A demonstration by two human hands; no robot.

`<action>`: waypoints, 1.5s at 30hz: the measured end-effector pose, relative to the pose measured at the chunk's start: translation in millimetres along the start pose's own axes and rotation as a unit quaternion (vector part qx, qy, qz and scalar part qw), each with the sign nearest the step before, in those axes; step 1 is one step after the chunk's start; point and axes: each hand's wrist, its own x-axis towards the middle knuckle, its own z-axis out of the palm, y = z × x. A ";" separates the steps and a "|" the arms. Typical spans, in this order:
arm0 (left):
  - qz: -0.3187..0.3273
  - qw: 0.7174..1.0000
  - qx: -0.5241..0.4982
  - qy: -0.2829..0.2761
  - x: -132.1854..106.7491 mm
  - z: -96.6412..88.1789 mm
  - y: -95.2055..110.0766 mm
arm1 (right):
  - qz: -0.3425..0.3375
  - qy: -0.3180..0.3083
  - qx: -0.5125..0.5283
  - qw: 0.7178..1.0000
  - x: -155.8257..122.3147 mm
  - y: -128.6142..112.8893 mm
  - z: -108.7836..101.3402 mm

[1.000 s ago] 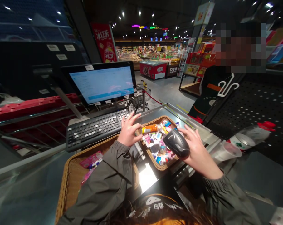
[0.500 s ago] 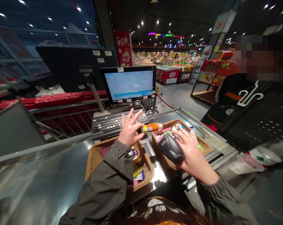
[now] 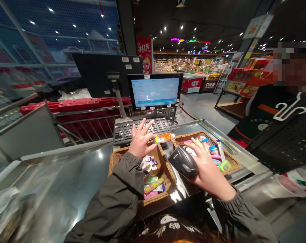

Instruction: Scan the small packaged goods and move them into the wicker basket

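Observation:
My left hand (image 3: pixel 140 140) holds a small plastic bottle with an orange label (image 3: pixel 164 137) against its thumb side, fingers spread above the keyboard. My right hand (image 3: pixel 205 168) is shut on a black handheld barcode scanner (image 3: pixel 183 162), low over the steel counter. Below my left hand, a wicker basket (image 3: pixel 124 158) holds several small packets and snacks. Under my right hand's fingers, a second wicker basket (image 3: pixel 228 160) holds more bright packets. My sleeves and forearm partly hide the near basket.
A black keyboard (image 3: pixel 140 130) and a till monitor (image 3: pixel 155 91) stand just past the baskets. A co-worker (image 3: pixel 266 114) is at the right behind a perforated black panel. A plastic cup (image 3: pixel 285 187) lies at the right. Red barriers run along the left.
The view has swung left, so the scene slides right. Both baskets now show more fully. The bottle and scanner stay in my hands, with the scanner slightly lower.

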 end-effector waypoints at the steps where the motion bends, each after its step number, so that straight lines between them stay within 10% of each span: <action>1: -0.004 1.000 0.000 -0.001 -1.4 -1.5 -0.8 | -0.003 0.000 0.001 1.000 0.5 -1.5 0.3; 27: -0.049 0.998 0.005 -0.047 -58.0 -11.4 -32.4 | -0.018 -0.027 0.028 0.999 4.1 -17.9 5.1; 45: 0.002 0.945 -0.085 -0.316 -119.6 75.7 -24.3 | 0.000 -0.060 0.043 0.997 -4.0 -28.9 10.3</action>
